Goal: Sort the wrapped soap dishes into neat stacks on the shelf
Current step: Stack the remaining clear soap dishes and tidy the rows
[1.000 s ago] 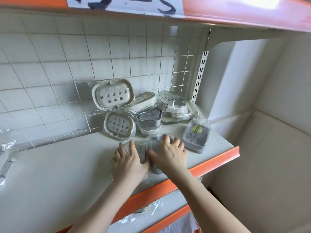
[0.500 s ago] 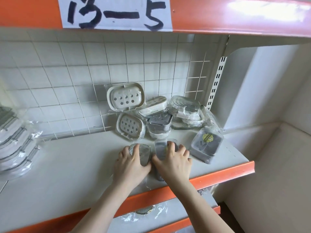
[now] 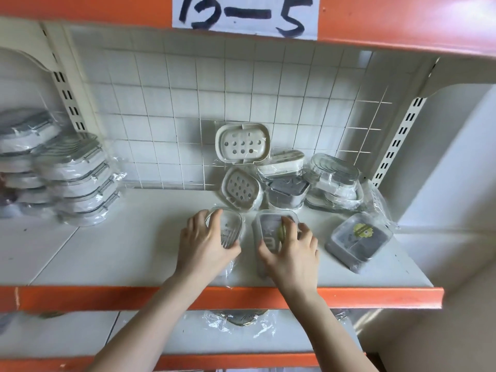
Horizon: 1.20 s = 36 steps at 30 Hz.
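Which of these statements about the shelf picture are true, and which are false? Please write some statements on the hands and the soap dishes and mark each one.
1. The left hand lies on a clear wrapped dish. True.
2. The right hand is lifting the dark square dish with the yellow-green sticker. False: that dish lies alone on the shelf, to the right of the hand, which rests on a clear rectangular dish.
3. A perforated beige dish leans against the wire grid. True.
4. The paper label reads 12-4. False: it reads 13-5.
5. The stack of wrapped dishes stands at the right. False: it stands at the left.
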Available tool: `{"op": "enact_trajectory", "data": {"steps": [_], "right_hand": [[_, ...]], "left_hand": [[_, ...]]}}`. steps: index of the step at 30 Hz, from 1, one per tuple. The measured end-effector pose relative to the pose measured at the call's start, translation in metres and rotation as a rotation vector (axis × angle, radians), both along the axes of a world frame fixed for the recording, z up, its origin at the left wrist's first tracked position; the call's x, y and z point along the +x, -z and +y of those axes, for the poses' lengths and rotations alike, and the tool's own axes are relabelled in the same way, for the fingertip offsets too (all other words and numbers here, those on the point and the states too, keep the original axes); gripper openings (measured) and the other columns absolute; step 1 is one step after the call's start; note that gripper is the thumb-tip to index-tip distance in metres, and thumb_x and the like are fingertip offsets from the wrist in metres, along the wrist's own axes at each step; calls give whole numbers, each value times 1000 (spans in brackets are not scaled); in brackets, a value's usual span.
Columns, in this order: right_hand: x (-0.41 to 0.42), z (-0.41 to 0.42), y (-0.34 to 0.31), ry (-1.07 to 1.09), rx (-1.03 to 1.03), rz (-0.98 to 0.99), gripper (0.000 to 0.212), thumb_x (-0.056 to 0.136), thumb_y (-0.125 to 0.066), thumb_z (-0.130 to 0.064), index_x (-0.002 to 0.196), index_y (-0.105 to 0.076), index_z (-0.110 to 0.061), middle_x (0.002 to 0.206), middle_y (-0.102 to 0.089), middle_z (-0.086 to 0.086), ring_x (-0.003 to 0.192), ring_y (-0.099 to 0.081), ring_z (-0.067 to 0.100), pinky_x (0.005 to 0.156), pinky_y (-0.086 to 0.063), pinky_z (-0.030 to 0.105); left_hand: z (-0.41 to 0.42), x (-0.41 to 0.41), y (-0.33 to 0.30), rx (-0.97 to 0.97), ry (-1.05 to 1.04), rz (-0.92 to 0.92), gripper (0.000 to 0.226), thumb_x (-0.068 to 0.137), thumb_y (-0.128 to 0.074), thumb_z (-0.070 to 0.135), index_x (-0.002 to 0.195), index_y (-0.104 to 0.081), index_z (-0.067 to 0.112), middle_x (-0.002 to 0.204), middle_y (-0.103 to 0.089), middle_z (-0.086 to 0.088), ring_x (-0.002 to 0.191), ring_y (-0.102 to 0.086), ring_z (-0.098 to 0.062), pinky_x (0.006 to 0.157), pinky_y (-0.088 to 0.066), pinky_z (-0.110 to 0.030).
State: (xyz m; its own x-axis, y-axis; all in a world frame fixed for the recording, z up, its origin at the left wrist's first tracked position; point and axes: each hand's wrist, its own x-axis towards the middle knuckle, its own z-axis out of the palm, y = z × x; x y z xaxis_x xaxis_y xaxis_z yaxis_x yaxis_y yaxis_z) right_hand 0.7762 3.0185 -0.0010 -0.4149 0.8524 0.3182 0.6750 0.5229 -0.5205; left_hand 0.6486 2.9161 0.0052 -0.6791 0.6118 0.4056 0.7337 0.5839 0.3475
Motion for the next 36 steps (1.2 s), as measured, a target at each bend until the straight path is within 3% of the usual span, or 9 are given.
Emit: {"op": "enact_trajectory", "data": {"steps": [3, 9, 12, 16, 22, 36], "right_hand": [[-4, -10, -6, -43, -33, 43, 76, 68, -51, -59, 136, -42, -27, 137, -42, 11, 120, -42, 33, 97, -36, 43], [-34, -41, -20, -128, -11, 92, 71, 74, -65, -51, 136, -42, -26, 138, -42, 12, 120, -42, 34, 97, -36, 44], [-57, -65, -24, -153, -5, 117, 70, 72, -63, -53, 134, -45, -26, 136, -44, 13, 118, -44, 35, 95, -38, 44], [-87, -102, -26, -215, -20, 89, 70, 74, -64, -52, 136, -42, -27, 139, -41, 10, 123, -40, 31, 98, -35, 41], [-129, -162, -30, -256, -2, 118, 84, 62, -33, -67, 134, -44, -26, 135, -45, 9, 119, -43, 32, 95, -38, 43], [-204, -250, -30, -358, -37, 10, 79, 63, -39, -65, 132, -43, -26, 134, -44, 7, 120, -42, 31, 96, -38, 42]], "left_hand": [[-15, -6, -11, 101, -26, 57, 69, 60, -49, 51, 118, -57, 14, 112, -58, -11, 101, -56, -35, 77, -49, -44], [-60, -32, -19, 168, -75, 93, 69, 60, -54, 46, 120, -55, 14, 116, -57, -12, 104, -55, -36, 81, -49, -44], [-89, -48, -20, 157, -106, 102, 68, 61, -50, 47, 120, -55, 13, 115, -57, -12, 104, -55, -36, 81, -50, -44], [-133, -73, -22, 160, -155, 106, 66, 60, -61, 41, 119, -57, 11, 116, -56, -15, 105, -54, -38, 84, -49, -45], [-195, -108, -25, 155, -198, 130, 68, 57, -74, 35, 118, -58, 10, 116, -56, -15, 103, -54, -38, 80, -49, -45], [-293, -181, -22, 33, -201, 137, 72, 51, -79, 33, 116, -58, 13, 122, -57, -13, 105, -56, -37, 83, -49, -45]]}}
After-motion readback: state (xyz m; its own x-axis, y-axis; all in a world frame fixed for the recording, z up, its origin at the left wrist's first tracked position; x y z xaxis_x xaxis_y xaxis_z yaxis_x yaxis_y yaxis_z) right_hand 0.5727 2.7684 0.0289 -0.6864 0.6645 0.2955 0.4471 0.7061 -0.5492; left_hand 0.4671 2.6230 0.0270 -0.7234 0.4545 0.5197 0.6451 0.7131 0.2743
